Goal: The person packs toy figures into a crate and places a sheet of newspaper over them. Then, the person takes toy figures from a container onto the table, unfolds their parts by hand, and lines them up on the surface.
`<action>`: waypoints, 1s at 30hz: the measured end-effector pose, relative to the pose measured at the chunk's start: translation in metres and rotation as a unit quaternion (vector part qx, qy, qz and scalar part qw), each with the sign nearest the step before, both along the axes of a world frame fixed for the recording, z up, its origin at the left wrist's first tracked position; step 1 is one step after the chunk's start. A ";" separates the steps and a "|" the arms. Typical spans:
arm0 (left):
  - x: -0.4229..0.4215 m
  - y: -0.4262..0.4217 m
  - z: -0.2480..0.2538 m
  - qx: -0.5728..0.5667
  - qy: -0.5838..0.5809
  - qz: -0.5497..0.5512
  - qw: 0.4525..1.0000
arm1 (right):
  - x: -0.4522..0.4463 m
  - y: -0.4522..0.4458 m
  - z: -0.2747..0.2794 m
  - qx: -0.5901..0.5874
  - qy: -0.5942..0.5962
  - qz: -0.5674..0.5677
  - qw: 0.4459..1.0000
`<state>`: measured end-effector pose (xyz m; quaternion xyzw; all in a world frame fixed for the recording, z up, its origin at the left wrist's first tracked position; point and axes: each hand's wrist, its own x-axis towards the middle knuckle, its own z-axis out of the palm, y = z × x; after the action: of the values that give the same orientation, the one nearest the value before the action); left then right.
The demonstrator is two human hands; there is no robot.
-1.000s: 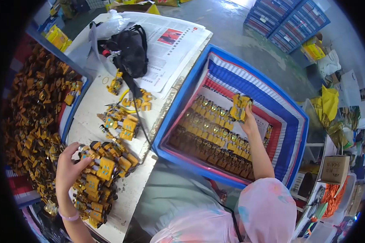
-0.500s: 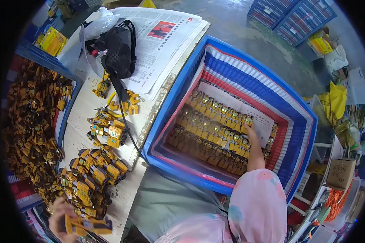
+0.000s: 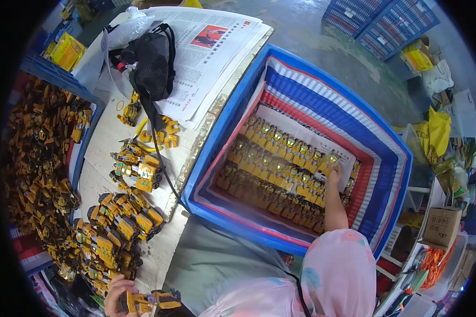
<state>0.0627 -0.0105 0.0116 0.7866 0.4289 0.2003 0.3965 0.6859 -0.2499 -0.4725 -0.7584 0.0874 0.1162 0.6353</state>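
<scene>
Near the bottom edge, my left hand point(image 3: 116, 297) has its fingers wrapped round a yellow-and-black toy construction vehicle point(image 3: 156, 300). My right hand point(image 3: 333, 173) reaches deep into the lined blue crate point(image 3: 272, 58), its fingers closed at the right end of a row of yellow toy vehicles point(image 3: 277, 140). The toy at its fingertips is partly covered by them. Several such rows lie packed side by side, with a white printed sheet point(image 3: 301, 127) along the far side. A heap of similar toy vehicles point(image 3: 124, 216) covers the table edge above my left hand.
At the left stands a blue crate point(image 3: 92, 137) full of loose toy parts. On the table are newspapers point(image 3: 195, 68), a black mesh bag point(image 3: 153, 63), yellow-handled pliers point(image 3: 143, 134) and a dark cord point(image 3: 169, 179). A cardboard box point(image 3: 441, 227) sits on the right shelf.
My left hand has moved right, toward my lap, carrying the toy vehicle. My right hand has shifted slightly right and down at the end of the row.
</scene>
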 end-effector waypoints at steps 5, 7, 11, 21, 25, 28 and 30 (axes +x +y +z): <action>0.013 -0.014 -0.021 -0.043 -0.049 0.069 0.996 | -0.012 0.007 0.016 -0.301 0.047 0.136 0.943; 0.022 -0.015 -0.025 -0.050 -0.043 0.077 0.995 | -0.013 0.012 0.015 -0.383 -0.029 0.153 0.911; 0.042 -0.006 -0.035 -0.084 -0.062 0.019 0.994 | -0.006 0.005 -0.003 -0.414 -0.064 0.197 0.887; 0.141 0.019 -0.049 0.080 0.008 -0.121 0.989 | -0.174 0.157 0.264 0.089 -0.061 0.515 0.850; 0.182 0.010 -0.061 0.091 -0.036 -0.107 0.989 | -0.278 0.162 0.359 0.174 0.056 0.670 0.720; 0.179 0.017 -0.051 0.177 -0.081 -0.091 0.977 | -0.274 0.151 0.362 0.108 0.088 0.581 0.802; 0.169 0.035 -0.040 0.220 -0.066 -0.079 0.970 | -0.237 0.149 0.335 0.206 0.107 0.519 0.823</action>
<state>0.2321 0.0243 -0.0284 0.8710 0.2832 0.3096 0.2556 0.4493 -0.1005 -0.1373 -0.5259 -0.2774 0.5247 0.6092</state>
